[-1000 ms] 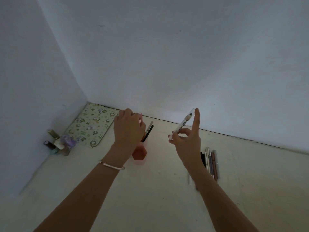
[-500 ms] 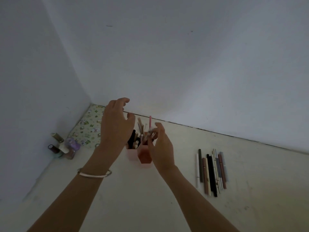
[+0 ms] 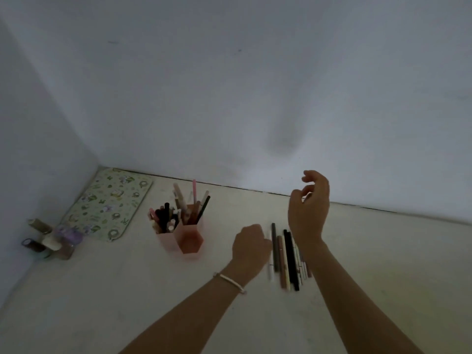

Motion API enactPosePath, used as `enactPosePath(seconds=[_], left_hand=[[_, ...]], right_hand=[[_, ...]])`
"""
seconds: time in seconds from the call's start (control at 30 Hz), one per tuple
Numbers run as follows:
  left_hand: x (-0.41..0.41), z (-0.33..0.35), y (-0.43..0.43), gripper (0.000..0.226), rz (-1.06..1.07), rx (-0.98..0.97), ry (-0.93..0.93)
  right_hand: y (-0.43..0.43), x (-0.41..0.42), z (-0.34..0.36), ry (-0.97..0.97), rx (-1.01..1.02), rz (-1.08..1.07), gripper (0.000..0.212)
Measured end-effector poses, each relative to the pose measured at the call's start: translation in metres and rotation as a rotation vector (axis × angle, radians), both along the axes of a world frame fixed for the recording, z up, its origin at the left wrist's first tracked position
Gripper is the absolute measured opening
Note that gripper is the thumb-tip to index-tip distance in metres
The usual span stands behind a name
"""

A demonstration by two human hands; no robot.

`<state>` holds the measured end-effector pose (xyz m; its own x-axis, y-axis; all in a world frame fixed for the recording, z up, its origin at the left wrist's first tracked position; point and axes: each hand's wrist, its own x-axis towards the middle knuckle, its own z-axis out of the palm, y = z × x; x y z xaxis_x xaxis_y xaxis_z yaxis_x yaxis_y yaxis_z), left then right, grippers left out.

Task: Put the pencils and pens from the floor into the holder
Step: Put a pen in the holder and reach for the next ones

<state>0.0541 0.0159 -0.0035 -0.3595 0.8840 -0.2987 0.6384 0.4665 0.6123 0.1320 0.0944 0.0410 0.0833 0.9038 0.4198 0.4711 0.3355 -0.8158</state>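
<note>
Low over the pale floor (image 3: 383, 264), left hand (image 3: 251, 247) curled knuckles-up at the near edge of the loose row of pens and pencils (image 3: 287, 259), fingertips tucked under and hidden (cannot tell whether anything is pinched). Thin white bracelet (image 3: 231, 282) on that wrist. Right hand (image 3: 309, 208) raised above the far end of the same row, fingers loosely spread and curved, holding nothing. Row lying side by side on the floor between the two forearms: black, brown, pinkish and white sticks, roughly parallel. Well to the left, pink holder (image 3: 190, 240) of two joined cups, upright and already crowded with pens and pencils leaning out at angles. Farther left, patterned green mat (image 3: 109, 203) flat in the corner, and just beside its near end a cluster of small bottles (image 3: 51, 241) against the left wall.
</note>
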Motion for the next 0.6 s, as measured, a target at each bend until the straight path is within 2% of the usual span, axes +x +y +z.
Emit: enactPosePath(seconds=[0.13,0.3,0.43,0.5,0.6], left_hand=[[0.023,-0.038,0.007,0.026,0.025,-0.177,-0.018],[0.038,-0.051,0.018,0.022,0.036,-0.212,0.120],[0.037,-0.051,0.023,0.025,0.022,-0.225,0.179],[0.024,-0.039,0.024,0.021,0.057,-0.179,0.130],[-0.003,-0.007,0.021,0.013,0.129,0.041,0.074]], right_hand=[[0.003,0.048,-0.012,-0.107,0.003,0.002,0.038],[0.004,0.080,-0.035,-0.170,-0.064,-0.029,0.033],[0.008,0.070,-0.044,-0.196,-0.177,0.061,0.027],[0.017,0.058,-0.052,-0.290,-0.282,0.130,0.022],[0.028,0.036,-0.070,-0.521,-0.437,0.216,0.026]])
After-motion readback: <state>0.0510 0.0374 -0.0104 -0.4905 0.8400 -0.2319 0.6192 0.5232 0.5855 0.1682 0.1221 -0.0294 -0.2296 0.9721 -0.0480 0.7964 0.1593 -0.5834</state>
